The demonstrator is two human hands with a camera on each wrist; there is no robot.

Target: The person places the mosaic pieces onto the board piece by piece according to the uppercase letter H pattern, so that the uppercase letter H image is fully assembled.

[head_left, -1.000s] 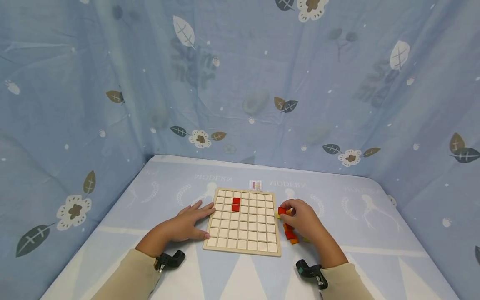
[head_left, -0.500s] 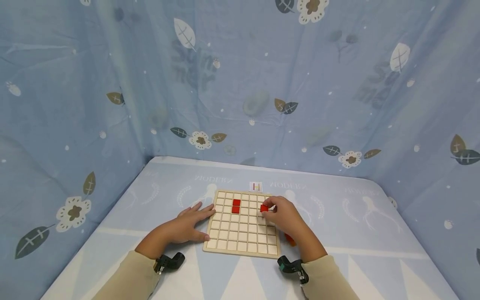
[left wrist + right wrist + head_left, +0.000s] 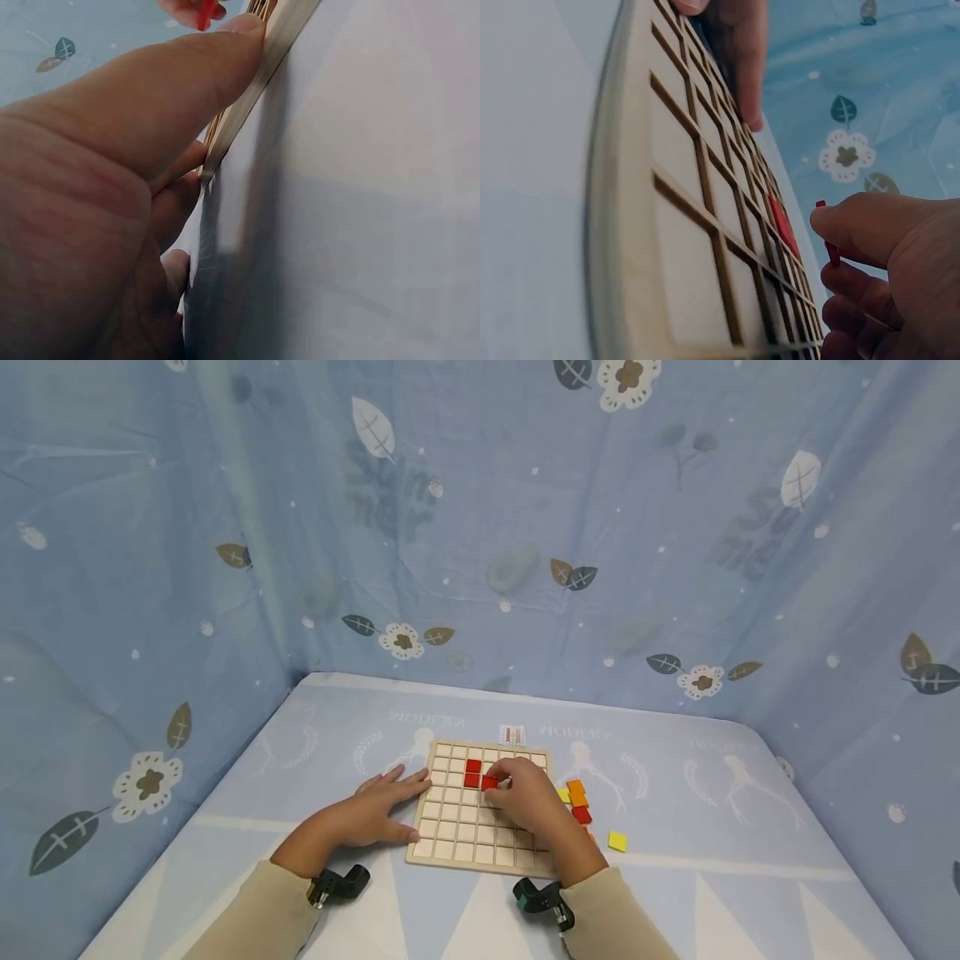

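Observation:
A wooden grid board [image 3: 480, 867] lies on the table, with two red square tiles [image 3: 472, 773] seated one behind the other in its cells. My right hand [image 3: 525, 793] pinches another red tile [image 3: 489, 782] between thumb and fingers, just right of the nearer seated one. In the right wrist view this pinched tile [image 3: 829, 236] stands off the board's surface. My left hand [image 3: 371, 810] lies spread at the board's left edge, fingertips and thumb touching the frame. The left wrist view shows its thumb [image 3: 172, 90] resting on the board's rim [image 3: 247, 94].
Right of the board lies a loose pile of orange tiles [image 3: 577, 792], a red tile [image 3: 581, 815] and a yellow tile [image 3: 563, 795], partly behind my right arm. A separate yellow tile [image 3: 617, 842] lies farther right. Behind the board is a small printed card [image 3: 512, 735].
My right hand has taken a red tile from the pile and carried it left over the board, beside the seated red tiles. The left hand has stayed at the board's edge.

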